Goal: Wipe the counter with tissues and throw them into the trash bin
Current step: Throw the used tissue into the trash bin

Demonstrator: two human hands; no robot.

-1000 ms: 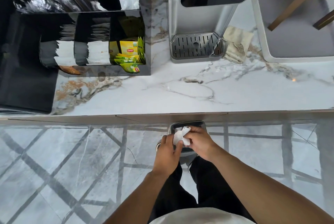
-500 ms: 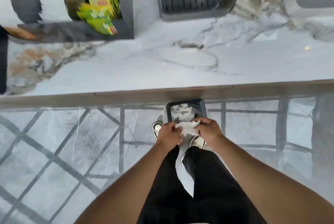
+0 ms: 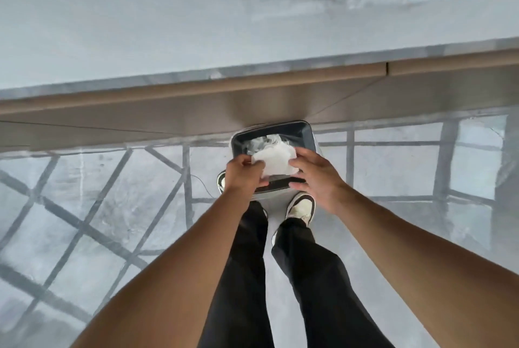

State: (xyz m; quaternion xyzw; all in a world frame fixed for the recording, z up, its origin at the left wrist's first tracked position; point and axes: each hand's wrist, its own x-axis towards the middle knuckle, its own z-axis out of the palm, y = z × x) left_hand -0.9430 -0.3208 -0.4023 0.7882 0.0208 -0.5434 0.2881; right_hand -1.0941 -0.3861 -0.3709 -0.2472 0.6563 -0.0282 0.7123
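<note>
A white crumpled tissue (image 3: 276, 160) is held between both hands, right over the open mouth of a dark rectangular trash bin (image 3: 307, 134) that stands on the floor under the counter's front edge. My left hand (image 3: 244, 172) pinches the tissue's left side. My right hand (image 3: 314, 176) touches its right side with the fingers spread. Another crumpled tissue (image 3: 262, 142) lies inside the bin. The white marble counter (image 3: 168, 24) fills the top of the view.
The counter's beige front edge (image 3: 252, 80) overhangs the bin. Below is a glossy grey floor (image 3: 98, 207) with dark lines. My black trousers and a light shoe (image 3: 300, 205) stand just behind the bin.
The view has tilted down and closer, so the counter's items have left the frame. Both hands with the tissue have moved further over the bin's mouth.
</note>
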